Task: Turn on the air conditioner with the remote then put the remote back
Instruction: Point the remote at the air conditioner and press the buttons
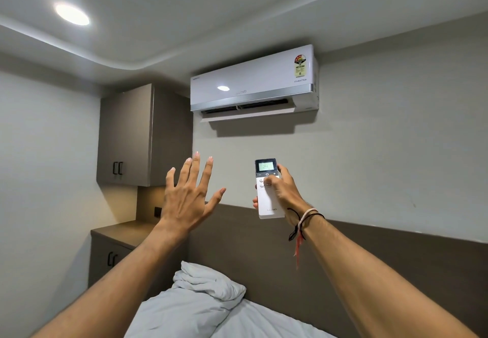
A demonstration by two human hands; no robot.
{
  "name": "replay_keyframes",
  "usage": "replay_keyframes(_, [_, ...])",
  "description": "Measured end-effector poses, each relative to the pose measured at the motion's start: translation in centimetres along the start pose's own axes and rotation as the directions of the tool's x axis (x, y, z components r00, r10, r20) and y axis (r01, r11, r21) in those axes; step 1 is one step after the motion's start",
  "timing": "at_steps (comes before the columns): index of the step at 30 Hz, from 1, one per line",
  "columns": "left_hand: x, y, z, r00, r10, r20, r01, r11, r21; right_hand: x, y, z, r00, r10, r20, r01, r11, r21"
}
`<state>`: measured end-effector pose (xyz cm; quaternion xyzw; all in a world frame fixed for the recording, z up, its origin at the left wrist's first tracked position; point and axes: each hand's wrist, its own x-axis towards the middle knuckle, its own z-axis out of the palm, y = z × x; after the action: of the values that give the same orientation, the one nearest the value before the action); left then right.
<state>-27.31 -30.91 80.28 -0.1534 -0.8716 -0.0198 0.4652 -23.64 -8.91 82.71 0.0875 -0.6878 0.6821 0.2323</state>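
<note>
A white air conditioner hangs high on the wall, its lower flap swung open. Below it my right hand holds a white remote upright, pointed up at the unit, with the thumb resting on the buttons under the screen. The remote's small screen reads 24. My left hand is raised to the left of the remote, empty, fingers spread, back of the hand towards me.
A brown wall cabinet hangs at the left above a low cabinet with a brown countertop. A dark padded headboard runs along the wall. White crumpled bedding lies at the bottom. A ceiling light glows top left.
</note>
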Motion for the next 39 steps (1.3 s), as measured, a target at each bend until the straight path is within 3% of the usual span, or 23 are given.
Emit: replay_keyframes(39, [-0.3,0.6,0.1,0.999,0.027,-0.017,-0.028,0.998,-0.047,-1.1,-0.2,0.3,0.997,-0.058,-0.048,0.056,0.997,-0.059])
